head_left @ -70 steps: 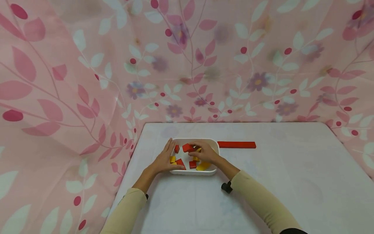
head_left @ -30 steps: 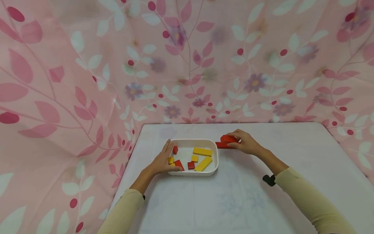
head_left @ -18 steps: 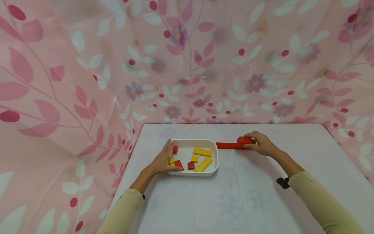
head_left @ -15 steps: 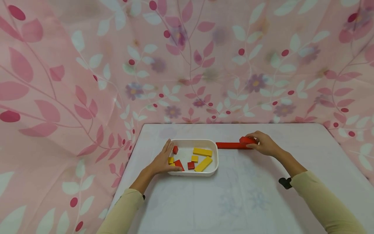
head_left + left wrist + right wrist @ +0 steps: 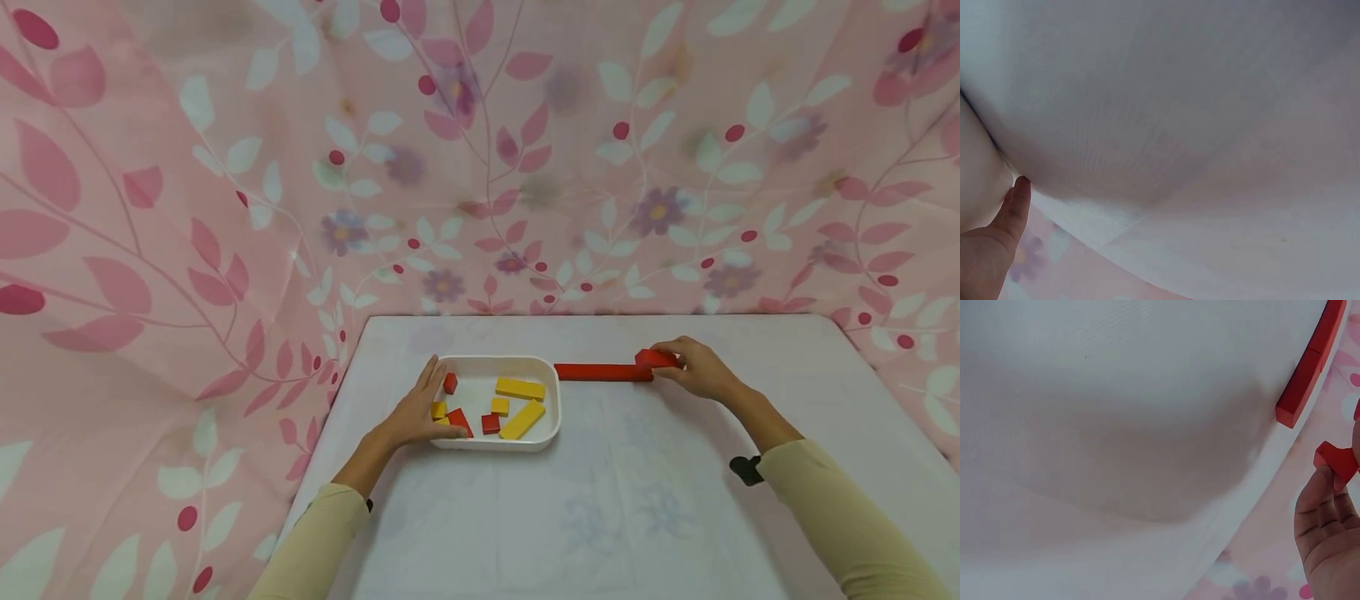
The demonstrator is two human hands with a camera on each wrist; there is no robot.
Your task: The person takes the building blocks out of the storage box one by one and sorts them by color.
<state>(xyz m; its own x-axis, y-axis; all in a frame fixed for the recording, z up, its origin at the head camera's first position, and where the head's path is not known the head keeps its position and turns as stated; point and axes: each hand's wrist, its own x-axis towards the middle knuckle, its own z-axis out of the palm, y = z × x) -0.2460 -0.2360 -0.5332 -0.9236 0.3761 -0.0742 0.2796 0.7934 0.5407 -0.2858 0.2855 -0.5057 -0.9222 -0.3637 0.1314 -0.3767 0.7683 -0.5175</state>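
A pink curtain (image 5: 225,208) printed with leaves and flowers is hung behind and to the left of both hands, beyond the far edge of the counter (image 5: 600,517), which is covered by a pale cloth and on which both forearms are stretched out.

A white tray (image 5: 557,400) is set on the counter directly under the left hand (image 5: 416,412) and well to the left of the right hand (image 5: 693,371). The tray's near left rim is touched by the left hand, which is laid flat with its fingers straight and relaxed, nothing being gripped. Inside the tray, just right of the left hand's fingertips, a small red cube (image 5: 450,382), a small yellow cube (image 5: 442,410) and a red wedge (image 5: 461,422) are seen; further right, two long yellow blocks (image 5: 521,389) and two more small cubes are laid.

A long red bar (image 5: 602,372) is laid flat on the counter between the tray and the right hand, its left end just beside the tray's far right corner.

A small red block (image 5: 656,359) is pinched between the thumb and fingers of the right hand, at the bar's right end. In the right wrist view the red block (image 5: 1337,462) is seen at the thumb tip (image 5: 1316,494), apart from the bar's end (image 5: 1300,394).
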